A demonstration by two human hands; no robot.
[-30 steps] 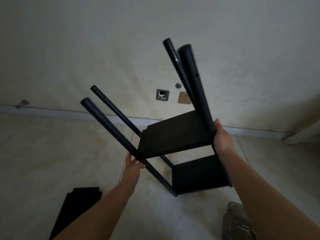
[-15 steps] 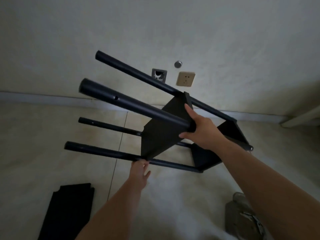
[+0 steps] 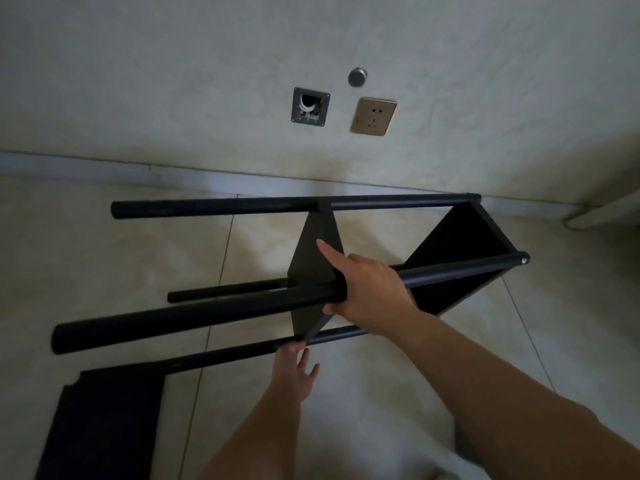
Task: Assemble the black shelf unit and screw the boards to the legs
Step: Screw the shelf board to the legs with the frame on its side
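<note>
Currently the black shelf unit (image 3: 311, 268) is seen lying on its side above the tiled floor (image 3: 104, 258), its four legs running roughly level from left to right. The nearest upper leg (image 3: 194, 311) is gripped by the right hand (image 3: 372, 294), whose fingers are curled round it just beside the middle board (image 3: 313, 271), with the index finger stretched out along that board's face. To the right of this grip, the end board (image 3: 460, 251) is fixed between the legs. Below and slightly left of the grip, the lower front leg (image 3: 235, 353) is touched by the left hand (image 3: 294, 370), its fingers spread and only loosely bent; whether anything is actually clasped by it cannot be told. Further down and left of that hand, a loose black board (image 3: 100, 424) is laid flat on the floor. Beyond the grip, a wall socket (image 3: 373, 116) and an open wall box (image 3: 310, 106) are set in the wall.
</note>
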